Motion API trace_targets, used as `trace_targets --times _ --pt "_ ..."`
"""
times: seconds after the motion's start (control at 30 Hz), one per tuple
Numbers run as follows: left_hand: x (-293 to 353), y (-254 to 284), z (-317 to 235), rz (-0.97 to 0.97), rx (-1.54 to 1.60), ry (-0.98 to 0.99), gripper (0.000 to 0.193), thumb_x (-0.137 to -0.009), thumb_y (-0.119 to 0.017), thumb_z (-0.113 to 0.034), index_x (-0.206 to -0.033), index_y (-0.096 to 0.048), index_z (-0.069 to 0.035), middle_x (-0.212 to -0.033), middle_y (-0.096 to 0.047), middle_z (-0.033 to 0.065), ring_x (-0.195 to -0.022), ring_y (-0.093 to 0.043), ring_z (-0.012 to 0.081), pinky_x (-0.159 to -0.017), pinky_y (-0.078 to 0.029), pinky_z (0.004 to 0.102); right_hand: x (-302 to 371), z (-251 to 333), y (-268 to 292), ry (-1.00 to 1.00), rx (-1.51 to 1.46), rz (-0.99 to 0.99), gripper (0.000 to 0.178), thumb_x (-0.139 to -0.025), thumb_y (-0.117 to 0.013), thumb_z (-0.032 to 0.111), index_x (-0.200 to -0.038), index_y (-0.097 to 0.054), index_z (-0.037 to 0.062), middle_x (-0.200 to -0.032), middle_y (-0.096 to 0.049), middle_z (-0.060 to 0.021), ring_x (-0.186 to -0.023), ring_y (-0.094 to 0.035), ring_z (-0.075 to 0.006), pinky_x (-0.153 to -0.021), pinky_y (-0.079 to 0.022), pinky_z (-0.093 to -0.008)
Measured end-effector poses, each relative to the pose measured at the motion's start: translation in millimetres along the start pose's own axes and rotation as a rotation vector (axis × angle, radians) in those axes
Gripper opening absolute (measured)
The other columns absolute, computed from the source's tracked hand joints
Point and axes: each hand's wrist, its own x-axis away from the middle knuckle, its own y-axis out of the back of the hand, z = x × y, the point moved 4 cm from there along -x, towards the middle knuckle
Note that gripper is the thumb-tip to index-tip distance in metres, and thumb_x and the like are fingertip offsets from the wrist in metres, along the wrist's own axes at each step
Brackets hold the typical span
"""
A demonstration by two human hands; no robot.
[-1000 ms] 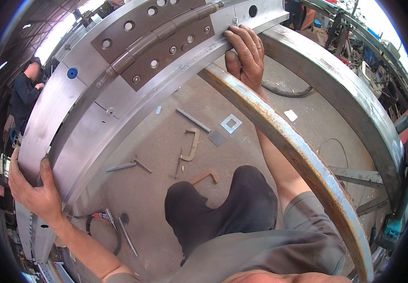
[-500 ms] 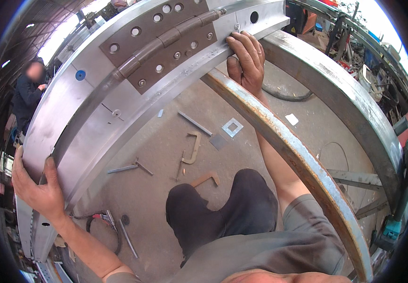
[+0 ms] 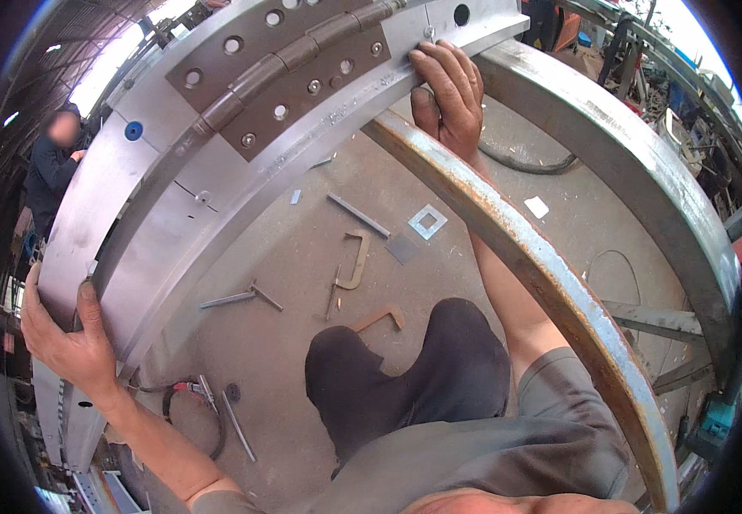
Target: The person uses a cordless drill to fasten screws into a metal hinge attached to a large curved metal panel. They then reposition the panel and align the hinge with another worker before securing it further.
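— Both hands have barely shifted; what's gripped?
— Left hand (image 3: 67, 338) fingers curl round the curved steel panel (image 3: 157, 231) edge; right hand (image 3: 450, 94) fingers clamp its far end beside the hinge plate (image 3: 290, 73). Panel's length runs between them.

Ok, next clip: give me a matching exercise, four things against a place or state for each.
Things:
1. left hand
2. right hand
3. brown hinge plate
4. C-shaped clamp

Places or states:
A. lying on the concrete floor
B. bolted flat on the curved steel panel
C. gripping the panel's edge at the far end, beside the rusty curved bar
D. gripping the panel's near end

Pairs: 1-D, 2-C, 3-B, 4-A
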Motion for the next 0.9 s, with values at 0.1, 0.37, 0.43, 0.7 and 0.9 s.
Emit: trace_targets --times 0.1,0.37,0.43,0.7,0.9 --pt "-2 -1 0 -0.009 0.031 -0.008 0.062 -0.096 -0.070 -0.048 -0.139 -0.061 -0.005 -0.131 -0.066 0.0145 -0.118 -0.061 0.0345 -0.100 -0.044 0.0460 3 -3 -2 -0.010 -0.009 -0.015 0.030 -0.101 -0.063 0.023 -0.125 -0.070 0.0078 -0.129 -0.069 -0.0105 -0.127 -0.059 -0.0326 -0.108 -0.044 -0.0482" --pt "0 -2 4 -0.007 -0.001 -0.024 0.061 -0.098 -0.069 -0.048 -0.139 -0.061 -0.002 -0.131 -0.066 0.0163 -0.119 -0.062 0.0353 -0.101 -0.044 0.0456 5 -6 -5 0.002 -0.020 -0.061 0.030 -0.101 -0.062 0.028 -0.124 -0.072 0.0108 -0.129 -0.069 -0.0080 -0.130 -0.059 -0.0301 -0.110 -0.042 -0.0459" --pt "1 -3 6 -0.006 -0.008 -0.027 0.062 -0.098 -0.068 -0.048 -0.139 -0.061 -0.002 -0.131 -0.066 0.0161 -0.121 -0.061 0.0352 -0.102 -0.043 0.0455 5 -6 -5 -0.008 -0.007 -0.046 0.029 -0.101 -0.062 0.027 -0.123 -0.072 0.0111 -0.129 -0.069 -0.0076 -0.130 -0.059 -0.0300 -0.110 -0.042 -0.0459" --pt "3 -4 10 -0.008 -0.035 -0.027 0.064 -0.097 -0.068 -0.051 -0.139 -0.061 -0.004 -0.132 -0.067 0.0150 -0.121 -0.061 0.0348 -0.106 -0.040 0.0453 5 -4 -3 -0.010 -0.017 0.000 0.035 -0.106 -0.060 0.028 -0.131 -0.071 0.0065 -0.135 -0.068 -0.0134 -0.137 -0.056 -0.0304 -0.118 -0.039 -0.0466" --pt "2 -4 10 -0.006 -0.042 -0.022 0.064 -0.097 -0.067 -0.052 -0.140 -0.061 -0.004 -0.131 -0.067 0.0152 -0.121 -0.061 0.0343 -0.105 -0.041 0.0452 7 -5 -3 -0.002 -0.021 -0.004 0.035 -0.106 -0.059 0.027 -0.131 -0.071 0.0061 -0.135 -0.068 -0.0138 -0.137 -0.056 -0.0302 -0.118 -0.038 -0.0468"
